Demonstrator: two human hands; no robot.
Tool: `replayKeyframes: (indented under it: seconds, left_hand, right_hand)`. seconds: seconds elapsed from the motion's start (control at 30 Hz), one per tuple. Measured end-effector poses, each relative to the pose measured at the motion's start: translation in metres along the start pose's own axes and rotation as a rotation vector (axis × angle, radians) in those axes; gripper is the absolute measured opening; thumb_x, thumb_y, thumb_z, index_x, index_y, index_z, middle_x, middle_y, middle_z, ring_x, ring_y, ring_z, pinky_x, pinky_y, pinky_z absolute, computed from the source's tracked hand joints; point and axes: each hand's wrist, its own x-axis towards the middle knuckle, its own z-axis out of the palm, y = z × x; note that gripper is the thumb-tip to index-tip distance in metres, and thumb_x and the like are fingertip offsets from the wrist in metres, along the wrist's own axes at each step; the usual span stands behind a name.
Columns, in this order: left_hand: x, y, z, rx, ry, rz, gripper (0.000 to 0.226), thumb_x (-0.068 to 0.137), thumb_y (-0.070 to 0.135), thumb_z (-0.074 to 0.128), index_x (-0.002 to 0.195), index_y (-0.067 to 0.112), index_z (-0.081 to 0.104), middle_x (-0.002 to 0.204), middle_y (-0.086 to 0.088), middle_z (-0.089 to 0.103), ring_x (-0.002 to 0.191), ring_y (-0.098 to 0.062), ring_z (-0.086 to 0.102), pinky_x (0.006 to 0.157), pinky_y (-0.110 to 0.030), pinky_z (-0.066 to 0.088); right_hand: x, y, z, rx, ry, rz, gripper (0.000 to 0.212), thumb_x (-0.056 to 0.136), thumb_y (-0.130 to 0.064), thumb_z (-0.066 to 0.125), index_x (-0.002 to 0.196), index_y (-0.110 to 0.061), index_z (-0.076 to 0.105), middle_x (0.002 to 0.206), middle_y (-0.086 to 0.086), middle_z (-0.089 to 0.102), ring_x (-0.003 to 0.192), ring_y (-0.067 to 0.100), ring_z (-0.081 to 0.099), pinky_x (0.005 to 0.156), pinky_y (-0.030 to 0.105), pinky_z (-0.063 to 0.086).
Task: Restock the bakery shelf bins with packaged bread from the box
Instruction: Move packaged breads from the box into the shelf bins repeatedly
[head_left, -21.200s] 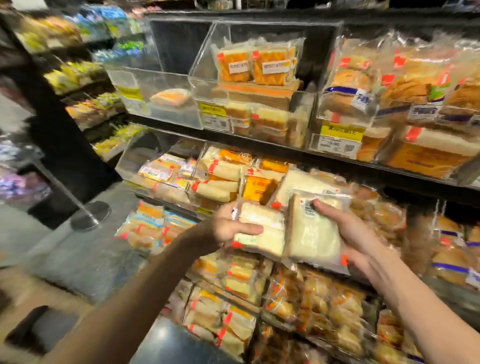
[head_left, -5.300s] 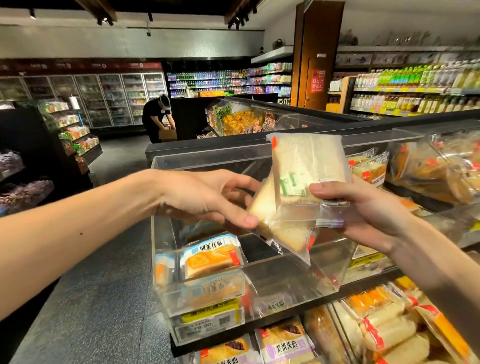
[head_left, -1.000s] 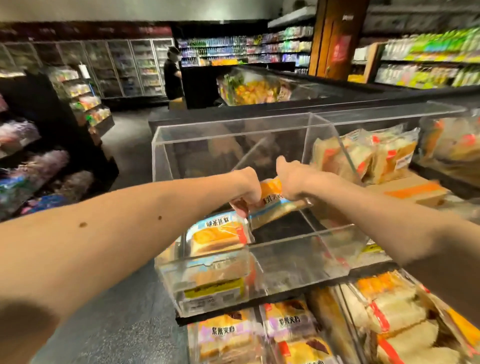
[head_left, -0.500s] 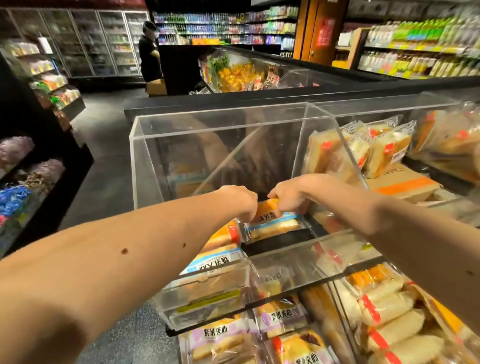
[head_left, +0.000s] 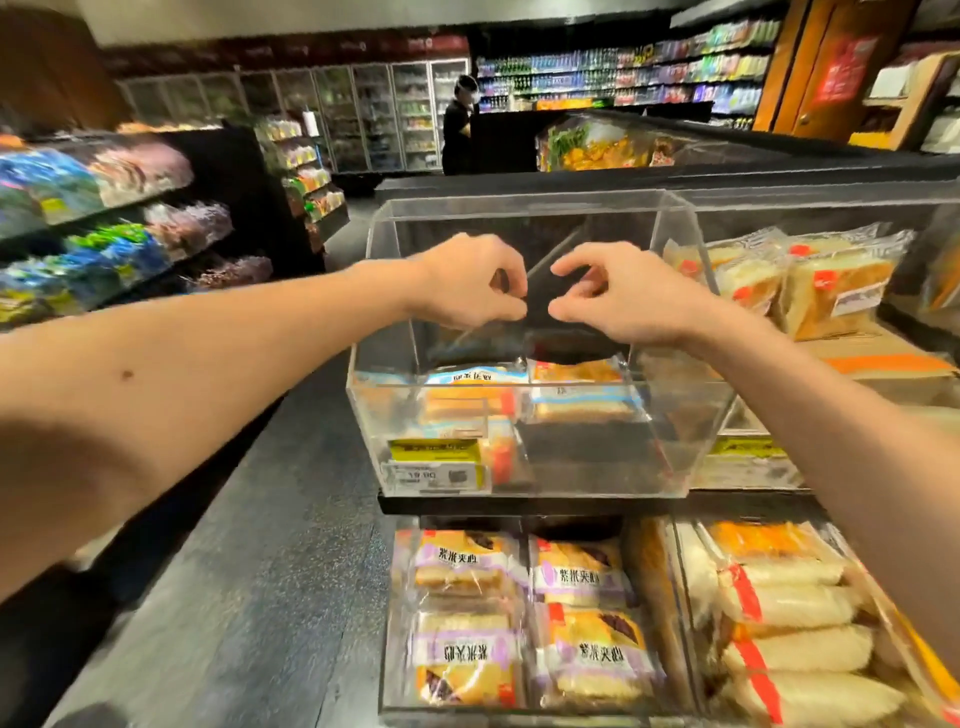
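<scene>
Both hands hang empty above the top clear bin. The left hand and right hand have loosely curled fingers, thumbs near forefingers, gripping nothing. Below them, two packs lie flat side by side on the bin floor. The right bread pack points its orange end at the back wall, its long axis hard to judge. The left bread pack touches it.

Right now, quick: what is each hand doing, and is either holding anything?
Left hand: open, fingers loosely curled, holding nothing.
Right hand: open, fingers loosely curled, holding nothing.
</scene>
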Motion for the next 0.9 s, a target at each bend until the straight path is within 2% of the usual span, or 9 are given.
replayKeyframes:
  seconds: [0.1, 0.23, 0.33, 0.43, 0.5, 0.57, 0.67, 0.77, 0.9]
  left_hand:
    - [-0.056, 0.010, -0.028, 0.017, 0.222, -0.058, 0.014, 0.089, 0.036, 0.067, 0.094, 0.024, 0.070, 0.074, 0.015, 0.059, 0.079, -0.016, 0.060, 0.075, -0.029, 0.045]
    - [-0.166, 0.010, -0.033, 0.150, 0.479, -0.096, 0.015, 0.084, 0.037, 0.061, 0.089, 0.023, 0.063, 0.069, 0.011, 0.055, 0.069, -0.017, 0.053, 0.072, -0.039, 0.050]
    - [-0.267, 0.003, -0.007, 0.230, 0.448, -0.198, 0.018, 0.086, 0.037, 0.064, 0.094, 0.022, 0.062, 0.082, 0.008, 0.054, 0.080, -0.017, 0.053, 0.074, -0.032, 0.043]
    - [-0.386, -0.011, 0.026, 0.323, 0.398, -0.345, 0.025, 0.084, 0.041, 0.059, 0.098, 0.021, 0.062, 0.089, 0.002, 0.059, 0.085, -0.023, 0.056, 0.073, -0.033, 0.044]
    - [-0.470, -0.019, 0.051, 0.374, 0.332, -0.517, 0.030, 0.081, 0.044, 0.059, 0.101, 0.022, 0.063, 0.091, 0.000, 0.062, 0.082, -0.027, 0.059, 0.067, -0.034, 0.046]
    - [-0.553, -0.024, 0.080, 0.368, 0.286, -0.711, 0.031, 0.078, 0.038, 0.072, 0.103, 0.021, 0.065, 0.090, -0.003, 0.065, 0.078, -0.031, 0.063, 0.060, -0.034, 0.052]
    - [-0.673, -0.030, 0.129, 0.237, 0.184, -1.066, 0.041, 0.076, 0.028, 0.082, 0.112, 0.021, 0.065, 0.098, -0.008, 0.068, 0.086, -0.035, 0.067, 0.065, -0.038, 0.057]
    - [-0.779, -0.024, 0.180, 0.067, 0.139, -1.388, 0.048, 0.084, 0.023, 0.072, 0.129, 0.017, 0.058, 0.116, -0.011, 0.064, 0.102, -0.038, 0.063, 0.078, -0.043, 0.055]
    - [-0.904, -0.012, 0.246, -0.078, 0.173, -1.661, 0.049, 0.090, 0.024, 0.064, 0.138, 0.019, 0.051, 0.126, -0.010, 0.060, 0.111, -0.034, 0.059, 0.084, -0.042, 0.051]
  right_hand:
    - [-0.047, -0.025, -0.001, 0.084, 0.127, -0.168, 0.037, 0.087, -0.033, 0.071, 0.123, -0.028, 0.063, 0.094, -0.006, 0.067, 0.075, 0.005, 0.055, 0.088, 0.031, 0.049]
    - [-0.122, -0.071, 0.027, 0.113, 0.071, -0.391, 0.041, 0.085, -0.041, 0.071, 0.123, -0.030, 0.061, 0.097, -0.007, 0.062, 0.080, 0.014, 0.056, 0.087, 0.038, 0.048]
    - [-0.172, -0.102, 0.081, 0.095, -0.057, -0.519, 0.045, 0.087, -0.044, 0.066, 0.128, -0.029, 0.057, 0.107, -0.004, 0.060, 0.095, 0.016, 0.056, 0.092, 0.035, 0.041]
    - [-0.215, -0.143, 0.164, 0.110, -0.240, -0.634, 0.053, 0.084, -0.047, 0.056, 0.133, -0.026, 0.054, 0.116, -0.001, 0.056, 0.103, 0.024, 0.058, 0.095, 0.037, 0.046]
    - [-0.246, -0.175, 0.224, 0.125, -0.420, -0.720, 0.053, 0.089, -0.045, 0.058, 0.138, -0.025, 0.050, 0.126, 0.000, 0.052, 0.113, 0.025, 0.056, 0.101, 0.036, 0.043]
    - [-0.281, -0.210, 0.278, 0.110, -0.590, -0.788, 0.054, 0.094, -0.043, 0.060, 0.143, -0.026, 0.044, 0.136, -0.001, 0.047, 0.123, 0.025, 0.051, 0.104, 0.034, 0.038]
    - [-0.339, -0.266, 0.352, 0.116, -0.779, -0.876, 0.054, 0.094, -0.042, 0.060, 0.143, -0.025, 0.044, 0.140, 0.001, 0.046, 0.126, 0.027, 0.050, 0.104, 0.040, 0.041]
    - [-0.397, -0.318, 0.421, 0.097, -0.954, -0.947, 0.052, 0.094, -0.039, 0.062, 0.141, -0.022, 0.047, 0.137, 0.003, 0.051, 0.124, 0.028, 0.054, 0.102, 0.040, 0.043]
    - [-0.476, -0.384, 0.502, 0.010, -1.163, -0.955, 0.056, 0.096, -0.039, 0.058, 0.146, -0.019, 0.042, 0.144, 0.002, 0.048, 0.134, 0.021, 0.045, 0.107, 0.034, 0.039]
